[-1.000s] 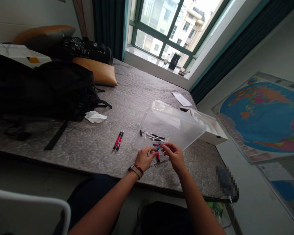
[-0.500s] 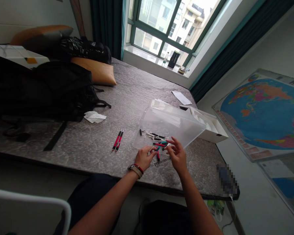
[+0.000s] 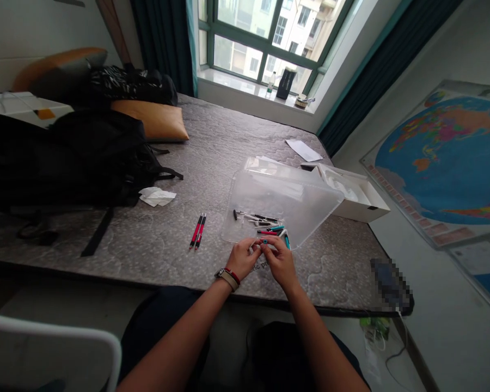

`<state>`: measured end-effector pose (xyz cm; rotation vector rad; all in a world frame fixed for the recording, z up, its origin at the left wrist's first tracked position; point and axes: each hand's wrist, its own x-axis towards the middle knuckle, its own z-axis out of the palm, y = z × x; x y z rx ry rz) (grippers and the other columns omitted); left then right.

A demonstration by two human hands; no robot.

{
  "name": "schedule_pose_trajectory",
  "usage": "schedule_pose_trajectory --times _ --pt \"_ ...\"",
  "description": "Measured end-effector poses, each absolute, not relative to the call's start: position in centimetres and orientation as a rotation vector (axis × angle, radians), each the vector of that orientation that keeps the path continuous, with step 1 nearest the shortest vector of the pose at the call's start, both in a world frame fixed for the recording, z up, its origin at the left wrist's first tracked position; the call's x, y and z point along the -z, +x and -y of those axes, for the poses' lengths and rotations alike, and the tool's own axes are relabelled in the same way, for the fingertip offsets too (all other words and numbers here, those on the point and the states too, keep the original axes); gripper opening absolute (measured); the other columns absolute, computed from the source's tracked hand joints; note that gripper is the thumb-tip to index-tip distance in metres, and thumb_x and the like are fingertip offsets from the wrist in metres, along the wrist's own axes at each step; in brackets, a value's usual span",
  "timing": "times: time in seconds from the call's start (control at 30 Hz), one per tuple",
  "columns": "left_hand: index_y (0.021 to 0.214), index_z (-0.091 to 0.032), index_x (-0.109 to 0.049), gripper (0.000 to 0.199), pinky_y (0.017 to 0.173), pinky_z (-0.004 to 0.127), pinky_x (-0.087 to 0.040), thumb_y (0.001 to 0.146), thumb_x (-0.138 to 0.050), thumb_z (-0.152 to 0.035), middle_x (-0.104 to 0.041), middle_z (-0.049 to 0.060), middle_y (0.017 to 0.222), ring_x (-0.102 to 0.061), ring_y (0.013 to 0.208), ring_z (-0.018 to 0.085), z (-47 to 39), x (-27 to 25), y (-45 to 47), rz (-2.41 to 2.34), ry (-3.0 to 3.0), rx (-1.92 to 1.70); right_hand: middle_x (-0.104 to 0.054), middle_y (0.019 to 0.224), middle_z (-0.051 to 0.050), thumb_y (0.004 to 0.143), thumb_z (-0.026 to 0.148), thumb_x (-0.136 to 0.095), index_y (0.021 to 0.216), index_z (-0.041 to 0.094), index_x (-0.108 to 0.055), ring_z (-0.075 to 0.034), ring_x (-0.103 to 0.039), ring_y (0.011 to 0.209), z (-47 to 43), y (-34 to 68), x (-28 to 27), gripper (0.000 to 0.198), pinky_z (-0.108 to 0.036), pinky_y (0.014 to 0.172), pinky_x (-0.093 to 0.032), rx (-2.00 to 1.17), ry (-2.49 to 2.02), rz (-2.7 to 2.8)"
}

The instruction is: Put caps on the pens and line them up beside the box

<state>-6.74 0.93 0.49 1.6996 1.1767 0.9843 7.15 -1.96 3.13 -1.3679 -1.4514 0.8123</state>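
1. The left hand (image 3: 243, 260) and right hand (image 3: 281, 262) meet at the fingertips, thumbs and forefingers pinched nearly closed on a small teal part (image 3: 265, 241).
2. That part sits between the 2 hands, just above the mattress (image 3: 212, 174); only its round teal end shows, the fingers hiding the rest.
3. Dark lettering (image 3: 258, 267) on the mattress under the hands reads "ric pr"; the right hand covers more.
4. 2 red-and-black pens (image 3: 198, 231) lie side by side, to the left.
5. Beyond the fingertips, loose pens (image 3: 267, 233) in red, teal, white and black lie in a clear plastic tray (image 3: 253, 190).
6. A white box (image 3: 359, 212) stands behind the tray's right side.
7. On the sill, a black box (image 3: 286, 83) bears print too small to read.
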Motion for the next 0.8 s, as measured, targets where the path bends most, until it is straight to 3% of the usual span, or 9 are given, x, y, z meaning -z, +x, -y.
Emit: schedule_pose_trajectory --times 0.13,0.37,0.6,0.8 --pt "0.108 -0.018 -0.062 0.025 0.06 0.022 -0.038 0.085 -0.052 -0.021 -0.061 -0.001 0.077 -0.048 0.058 0.01 -0.8 -1.0 -6.9 -1.184 1.704 -0.946 -0.065 0.113 -0.007 0.093 0.039 -0.053 0.113 0.024 -0.066 -0.02 -0.062 0.105 1.9 8.1 -2.8 0.028 -0.031 0.084 -0.053 -0.798 -1.38 1.428" --pt "0.118 -0.02 -0.043 0.053 0.072 0.025 -0.043 0.069 -0.047 -0.003 -0.061 -0.001 0.089 -0.051 0.065 0.012 -0.4 0.0 -6.9 -1.166 1.791 -0.878 -0.064 0.104 -0.006 0.096 0.032 -0.05 0.121 0.026 -0.065 -0.018 -0.061 0.097 2.5 9.0 -3.5 0.029 -0.031 0.087 -0.048 -0.636 -1.359 1.719" --pt "0.118 -0.022 -0.043 0.058 0.086 0.031 -0.042 0.065 -0.044 0.001 -0.063 0.001 0.089 -0.058 0.091 0.02 -0.3 0.6 -7.0 -1.35 1.974 -0.792 -0.06 0.098 -0.005 0.094 0.031 -0.055 0.12 0.027 -0.067 -0.018 -0.06 0.087 2.8 10.4 -3.3 0.029 -0.031 0.084 -0.048 -0.472 -1.506 1.902" --pt "0.119 -0.021 -0.049 0.057 0.084 0.035 -0.04 0.067 -0.046 0.002 -0.066 0.004 0.088 -0.056 0.092 0.024 0.0 0.1 -6.9 -1.446 2.176 -0.62 -0.059 0.095 -0.005 0.092 0.028 -0.058 0.115 0.027 -0.07 -0.017 -0.059 0.085 2.8 10.9 -2.5 0.026 -0.028 0.081 -0.048 -0.396 -1.586 2.001"
